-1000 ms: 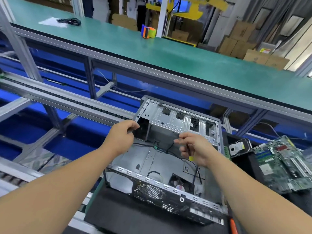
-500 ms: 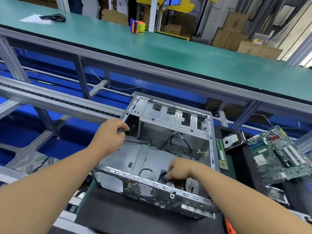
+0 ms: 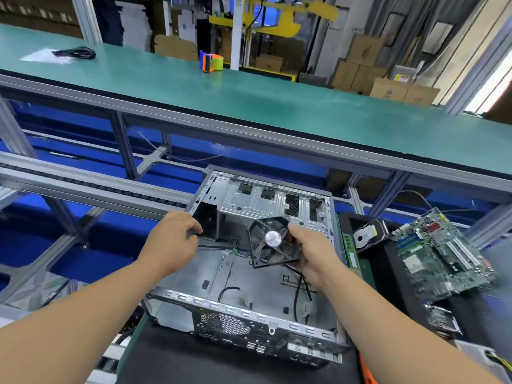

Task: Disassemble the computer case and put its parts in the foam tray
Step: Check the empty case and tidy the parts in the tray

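Computer case [image 3: 249,275] rim under curled left hand [image 3: 177,239]; fan [image 3: 273,242], edge hidden, in right-hand [image 3: 313,249] fingers.

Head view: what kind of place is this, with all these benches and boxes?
Most likely a factory or workshop line where computers are taken apart. A long green workbench on aluminium framing runs across, stacked cardboard boxes stand behind it, and an opened computer case sits beside a loose motherboard.
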